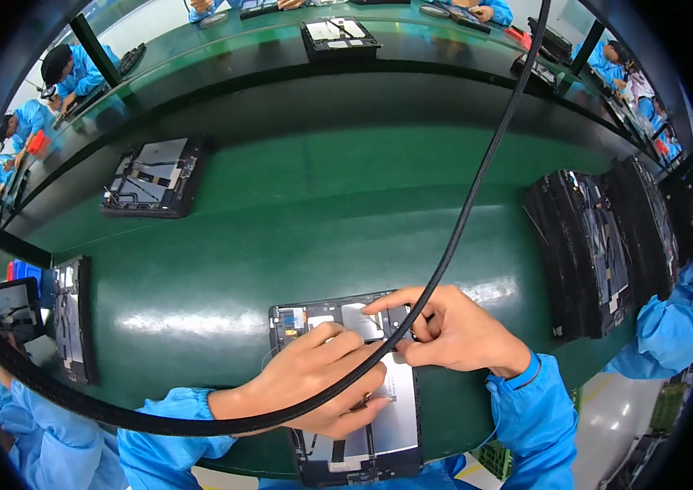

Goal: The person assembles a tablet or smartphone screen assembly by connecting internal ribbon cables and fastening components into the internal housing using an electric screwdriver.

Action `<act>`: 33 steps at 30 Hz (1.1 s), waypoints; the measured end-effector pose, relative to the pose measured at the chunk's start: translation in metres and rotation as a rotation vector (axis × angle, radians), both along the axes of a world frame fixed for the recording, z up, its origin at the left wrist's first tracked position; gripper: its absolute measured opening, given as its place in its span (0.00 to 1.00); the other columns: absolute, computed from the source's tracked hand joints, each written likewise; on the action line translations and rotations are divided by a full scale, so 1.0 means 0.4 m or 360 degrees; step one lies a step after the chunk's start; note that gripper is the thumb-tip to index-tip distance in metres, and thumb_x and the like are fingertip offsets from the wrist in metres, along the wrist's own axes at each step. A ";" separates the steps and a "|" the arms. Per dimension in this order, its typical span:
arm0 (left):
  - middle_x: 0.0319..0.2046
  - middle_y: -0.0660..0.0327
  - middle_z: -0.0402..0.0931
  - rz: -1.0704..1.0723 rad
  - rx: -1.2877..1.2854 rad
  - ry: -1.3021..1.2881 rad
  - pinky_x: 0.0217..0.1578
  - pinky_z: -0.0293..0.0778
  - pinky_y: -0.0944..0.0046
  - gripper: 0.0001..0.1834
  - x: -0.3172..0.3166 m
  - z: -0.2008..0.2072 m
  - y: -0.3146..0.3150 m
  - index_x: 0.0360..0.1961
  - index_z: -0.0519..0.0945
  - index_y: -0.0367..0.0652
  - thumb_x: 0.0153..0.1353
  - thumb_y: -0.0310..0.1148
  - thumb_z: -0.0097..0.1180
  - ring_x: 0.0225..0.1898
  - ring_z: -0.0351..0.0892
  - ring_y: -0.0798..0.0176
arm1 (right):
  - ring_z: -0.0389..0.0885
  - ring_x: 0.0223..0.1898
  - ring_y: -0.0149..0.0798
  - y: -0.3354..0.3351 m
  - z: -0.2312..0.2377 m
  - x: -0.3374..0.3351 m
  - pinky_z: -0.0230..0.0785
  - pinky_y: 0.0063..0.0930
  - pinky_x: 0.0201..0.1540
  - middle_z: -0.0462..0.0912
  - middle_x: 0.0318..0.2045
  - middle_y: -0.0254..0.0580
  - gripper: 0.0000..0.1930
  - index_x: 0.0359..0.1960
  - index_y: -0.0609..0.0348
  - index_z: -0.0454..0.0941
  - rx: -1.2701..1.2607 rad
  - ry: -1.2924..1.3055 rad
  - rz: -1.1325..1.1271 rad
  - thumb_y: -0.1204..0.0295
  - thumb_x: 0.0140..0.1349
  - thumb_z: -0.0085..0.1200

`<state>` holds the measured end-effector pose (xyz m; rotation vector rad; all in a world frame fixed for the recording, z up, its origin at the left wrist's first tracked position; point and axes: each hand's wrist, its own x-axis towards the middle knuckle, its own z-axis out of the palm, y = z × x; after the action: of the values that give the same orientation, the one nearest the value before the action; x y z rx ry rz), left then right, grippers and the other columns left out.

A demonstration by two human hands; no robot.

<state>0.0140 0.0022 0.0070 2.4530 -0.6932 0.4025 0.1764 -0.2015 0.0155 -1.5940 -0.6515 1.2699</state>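
Black-rimmed, flat rectangular electronic device with smooth silver metallic panels lies face-up on a glossy dark-green tabletop, at its near edge, in front of the person. Left hand, bare, arches over the device's middle with fingers curled; I cannot tell whether they pinch anything. Right hand, also bare, is at the upper right part, its forefinger reaching over a small silver panel and its thumb apart from that fingertip; whether its other bent fingers grip something is unclear. Thick, matte black cable curves across the view (it crosses in front of both hands). Stacked black slabs with thin, layered edges stand at the right, and black-and-silver rectangular units lie at the upper left.
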 end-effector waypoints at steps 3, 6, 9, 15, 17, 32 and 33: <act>0.43 0.56 0.83 0.0005 -0.0004 -0.0040 0.41 0.71 0.56 0.14 0.007 -0.002 -0.009 0.35 0.83 0.40 0.58 0.39 0.71 0.41 0.76 0.57 | 0.60 0.23 0.16 -0.009 -0.024 0.005 0.52 0.21 0.27 0.64 0.19 0.17 0.32 0.69 0.60 0.83 0.0047 0.0022 -0.0026 0.86 0.60 0.65; 0.46 0.57 0.84 0.0005 -0.0032 -0.0019 0.41 0.70 0.56 0.14 0.018 -0.004 -0.016 0.34 0.83 0.39 0.57 0.39 0.71 0.41 0.76 0.57 | 0.63 0.23 0.15 -0.017 -0.020 0.008 0.54 0.20 0.27 0.69 0.21 0.18 0.31 0.68 0.60 0.83 0.0074 0.0035 -0.0063 0.87 0.59 0.65; 0.53 0.56 0.89 0.0031 -0.0096 0.0056 0.39 0.68 0.55 0.14 0.023 -0.023 -0.022 0.32 0.84 0.44 0.57 0.42 0.74 0.42 0.79 0.56 | 0.64 0.23 0.15 -0.030 -0.019 0.015 0.54 0.19 0.27 0.73 0.22 0.19 0.30 0.67 0.60 0.84 0.0058 -0.0024 -0.0082 0.87 0.59 0.65; 0.44 0.58 0.88 0.0106 -0.0138 -0.0117 0.40 0.69 0.54 0.13 0.025 -0.016 -0.020 0.37 0.87 0.39 0.58 0.37 0.70 0.39 0.76 0.55 | 0.66 0.23 0.16 -0.029 -0.051 0.032 0.55 0.20 0.27 0.75 0.21 0.21 0.26 0.64 0.59 0.86 0.0123 -0.0048 -0.0088 0.83 0.62 0.67; 0.44 0.59 0.89 0.0159 -0.0196 -0.0140 0.41 0.69 0.53 0.12 0.014 -0.038 0.000 0.38 0.88 0.39 0.61 0.38 0.67 0.38 0.77 0.54 | 0.67 0.23 0.17 -0.031 -0.049 0.034 0.57 0.21 0.28 0.75 0.19 0.22 0.25 0.63 0.59 0.87 0.0108 -0.0042 -0.0107 0.80 0.62 0.68; 0.32 0.60 0.83 0.0565 -0.0139 -0.0309 0.36 0.69 0.55 0.08 -0.127 -0.063 0.093 0.37 0.88 0.42 0.60 0.33 0.63 0.34 0.76 0.55 | 0.68 0.28 0.24 -0.045 -0.036 -0.001 0.60 0.24 0.32 0.74 0.24 0.25 0.12 0.48 0.57 0.88 0.0587 -0.1052 -0.0447 0.78 0.63 0.70; 0.30 0.60 0.83 0.0633 -0.0062 -0.0197 0.34 0.69 0.56 0.06 -0.135 -0.061 0.099 0.36 0.88 0.43 0.59 0.30 0.65 0.32 0.76 0.55 | 0.71 0.28 0.29 -0.031 -0.039 -0.015 0.62 0.26 0.33 0.77 0.24 0.29 0.11 0.44 0.56 0.89 0.0734 -0.1557 -0.0315 0.79 0.60 0.69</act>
<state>-0.0400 0.0420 -0.0175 2.5412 -0.2357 0.7165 0.1702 -0.2140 0.0001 -1.7561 -1.2299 0.0888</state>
